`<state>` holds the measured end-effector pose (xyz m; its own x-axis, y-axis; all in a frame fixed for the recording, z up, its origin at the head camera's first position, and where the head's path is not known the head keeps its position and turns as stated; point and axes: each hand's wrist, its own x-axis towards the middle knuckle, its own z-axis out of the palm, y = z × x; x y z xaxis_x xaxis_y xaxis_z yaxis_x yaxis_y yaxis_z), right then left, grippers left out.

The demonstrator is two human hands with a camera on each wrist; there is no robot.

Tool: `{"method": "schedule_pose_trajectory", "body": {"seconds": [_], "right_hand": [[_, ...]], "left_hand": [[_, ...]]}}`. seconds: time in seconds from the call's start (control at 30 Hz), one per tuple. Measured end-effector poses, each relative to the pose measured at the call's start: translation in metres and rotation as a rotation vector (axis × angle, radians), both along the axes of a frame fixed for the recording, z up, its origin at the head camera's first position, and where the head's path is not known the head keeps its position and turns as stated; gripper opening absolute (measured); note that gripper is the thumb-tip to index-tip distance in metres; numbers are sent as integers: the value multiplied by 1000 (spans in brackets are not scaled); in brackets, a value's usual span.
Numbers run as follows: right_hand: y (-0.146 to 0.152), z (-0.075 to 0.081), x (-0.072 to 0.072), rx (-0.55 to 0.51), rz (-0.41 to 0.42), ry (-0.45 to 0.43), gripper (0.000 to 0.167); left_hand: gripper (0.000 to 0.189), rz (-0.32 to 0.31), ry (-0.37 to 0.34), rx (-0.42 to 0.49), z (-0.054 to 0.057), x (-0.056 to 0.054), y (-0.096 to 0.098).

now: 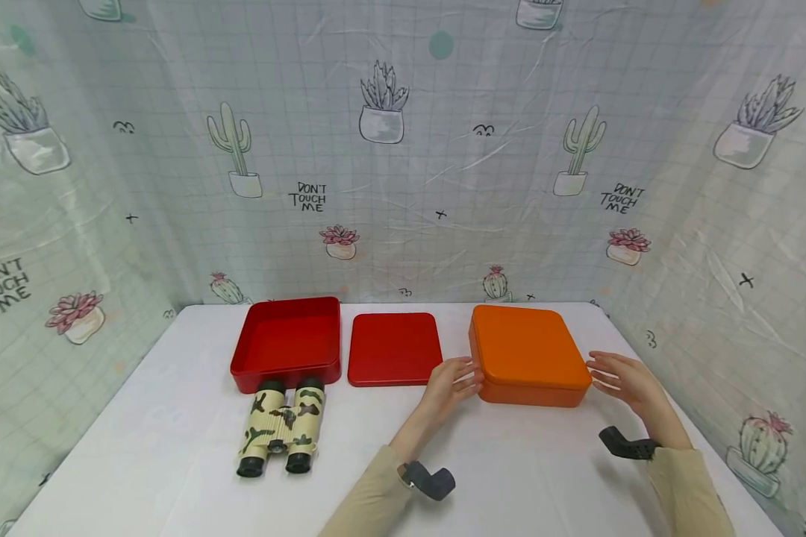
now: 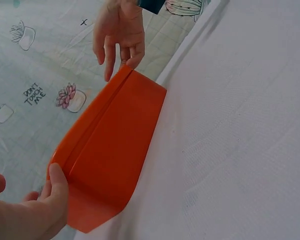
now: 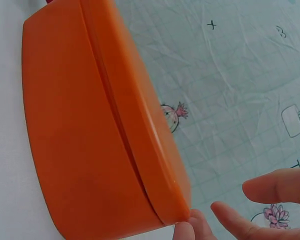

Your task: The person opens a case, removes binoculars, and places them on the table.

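Observation:
An orange box (image 1: 527, 347) with its lid on stands at the right of the white table. My left hand (image 1: 446, 386) is at the box's left front side, its fingertips right at the lid's edge in the left wrist view. On the opposite side is my right hand (image 1: 630, 382), fingers loosely spread and pointing at the box wall. In the right wrist view, fingertips (image 3: 184, 231) of that hand meet the box's corner. A thin seam between lid and body (image 3: 75, 125) runs along the side.
To the left, an open red box (image 1: 285, 377) stands beside its flat red lid (image 1: 395, 349). Camouflage-patterned binoculars (image 1: 282, 429) lie in front of the red box. A printed cloth (image 1: 443, 171) hangs behind and along both sides of the table (image 1: 497, 477).

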<state>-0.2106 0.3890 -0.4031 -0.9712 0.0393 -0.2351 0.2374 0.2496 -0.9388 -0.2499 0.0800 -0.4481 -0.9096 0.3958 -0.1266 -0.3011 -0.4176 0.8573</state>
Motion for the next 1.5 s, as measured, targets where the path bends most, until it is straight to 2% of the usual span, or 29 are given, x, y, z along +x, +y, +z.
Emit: {"method": "schedule_pose_trajectory", "body": {"seconds": [0.23,0.43,0.6,0.8,0.93,1.2,1.5], "right_hand": [[-2,-1,-4,-84,-34,-82,64],[-1,-3,-7,-137,-55,-120,62],[-3,-5,-9,-86,-47,-146,65],[-6,-5,-13,-39,-49,-182,67],[-6,-2,-15,-46,-52,-213,60],[-2,-1,-15,-141,-43,-243,46],[3,2,-17,-316,-45,-241,24]], "left_hand": [[43,-3,8,1,0,-1,3],[43,-12,-17,8,2,-2,2],[45,-19,-42,30,1,-3,1],[45,-24,-37,38,1,-3,2],[45,-18,-31,21,2,-3,2],[43,-13,-52,32,2,-3,2],[43,-34,-53,60,7,-5,2]]}}
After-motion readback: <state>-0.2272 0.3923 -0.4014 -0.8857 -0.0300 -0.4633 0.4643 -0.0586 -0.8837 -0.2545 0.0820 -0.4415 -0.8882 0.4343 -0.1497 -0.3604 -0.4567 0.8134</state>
